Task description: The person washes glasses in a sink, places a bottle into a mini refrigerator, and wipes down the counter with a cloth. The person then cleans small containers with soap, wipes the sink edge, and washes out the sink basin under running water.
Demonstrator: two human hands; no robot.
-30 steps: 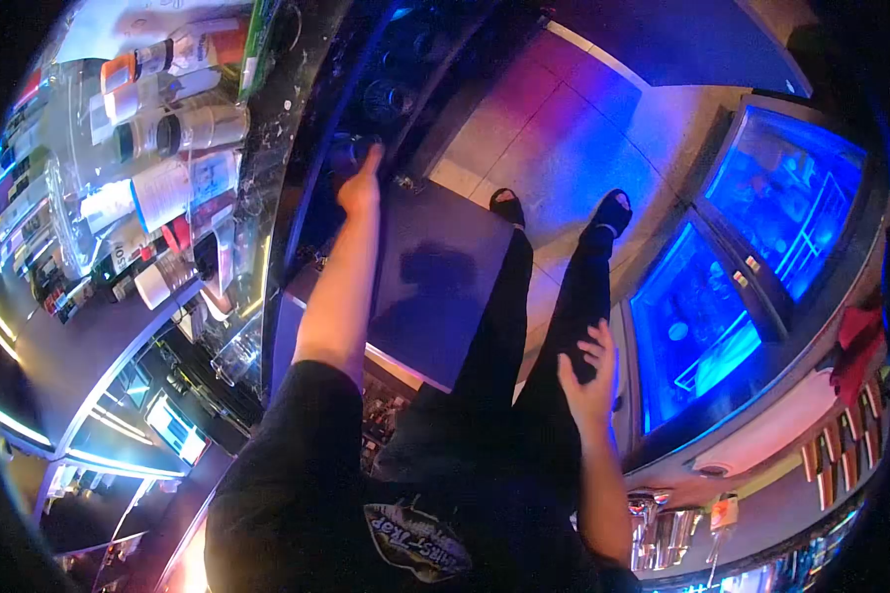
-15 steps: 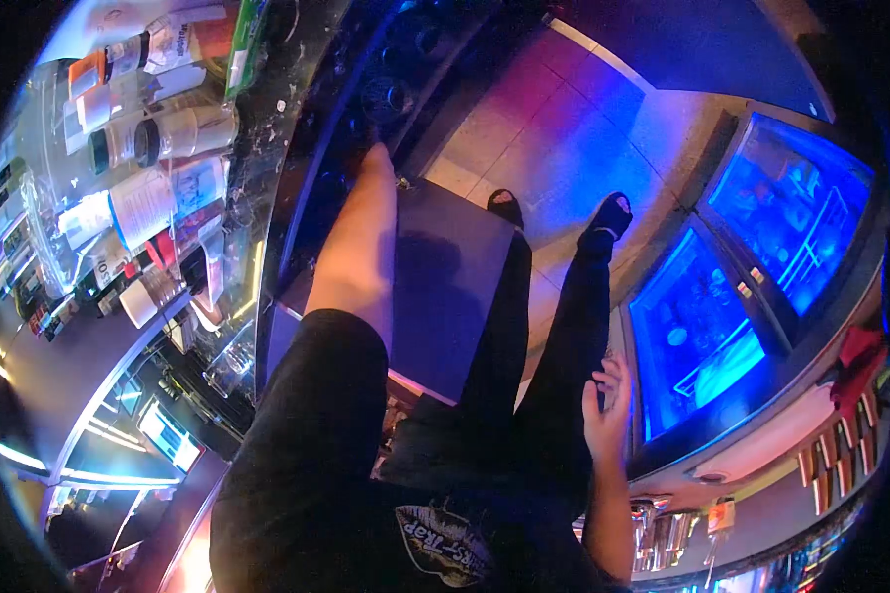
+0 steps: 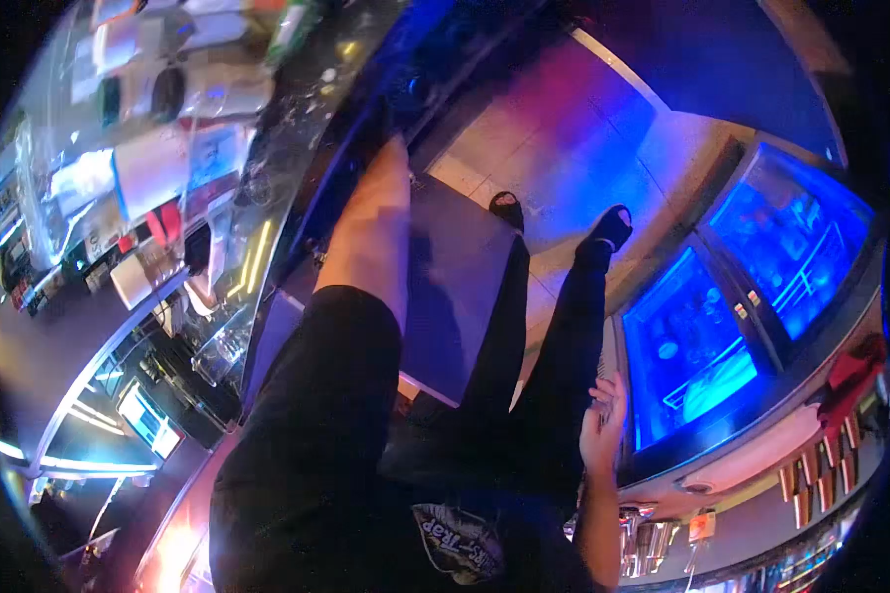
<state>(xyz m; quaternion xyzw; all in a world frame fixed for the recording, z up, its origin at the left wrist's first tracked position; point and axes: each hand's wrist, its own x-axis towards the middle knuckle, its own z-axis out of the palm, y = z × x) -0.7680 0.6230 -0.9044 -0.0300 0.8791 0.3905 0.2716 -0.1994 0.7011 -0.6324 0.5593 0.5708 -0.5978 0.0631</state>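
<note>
My left forearm [image 3: 371, 227] reaches forward over a dark recessed shelf [image 3: 356, 163] beside the cluttered counter. My left hand is lost in shadow there, so its fingers and anything in them cannot be made out. My right hand [image 3: 603, 425] hangs low by my right leg with loosely bent fingers, and nothing shows in it. Close to it is a blue-lit cooler with a glass door [image 3: 687, 346]. Between my left arm and my legs stands a flat-topped grey box or cabinet [image 3: 450, 267].
On the left, the counter holds papers [image 3: 153, 168], clear plastic and several jars, blurred. A lit screen [image 3: 148, 420] is farther down. A second cooler door [image 3: 796, 242], metal cups [image 3: 653, 544] and a red cloth [image 3: 853, 383] are on the right. Tiled floor [image 3: 564, 148] lies ahead.
The view has shifted and tilted slightly. My left hand has sunk deeper into the shadow, and a round glass-like shape near it no longer shows. My right hand has moved slightly lower, fingers less spread.
</note>
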